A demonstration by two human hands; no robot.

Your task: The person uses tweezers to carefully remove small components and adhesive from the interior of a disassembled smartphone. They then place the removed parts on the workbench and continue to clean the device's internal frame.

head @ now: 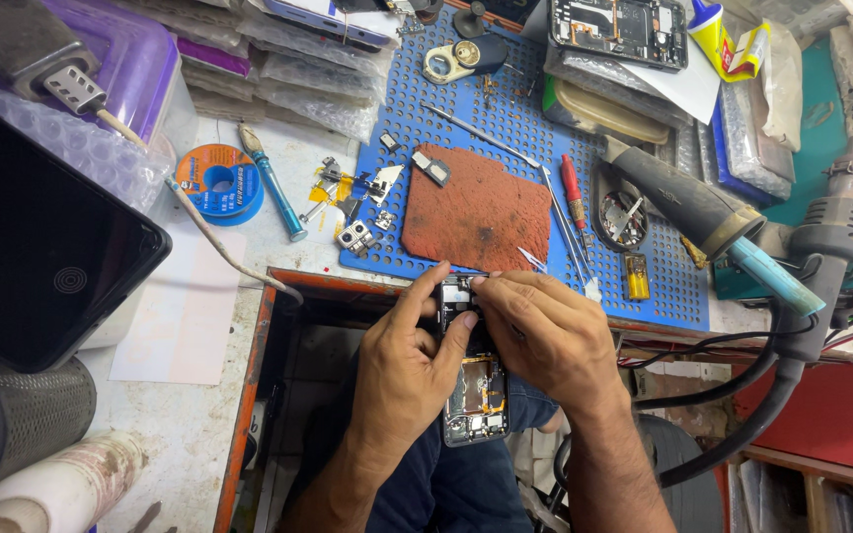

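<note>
Opened phone [474, 395] with its insides showing, held over the lap just below the tabletop [190, 415] edge, left hand [409, 367] clamped around its side, thumb on top, right hand [545, 331] fingertips pinched together at its upper end, blue perforated mat [644, 286] and rust-red pad [476, 219] just beyond

two hands [402, 365] [545, 336], one opened phone [471, 385], one solder spool [219, 183], one red-handled screwdriver [573, 195], one blue mat [634, 286]
</note>
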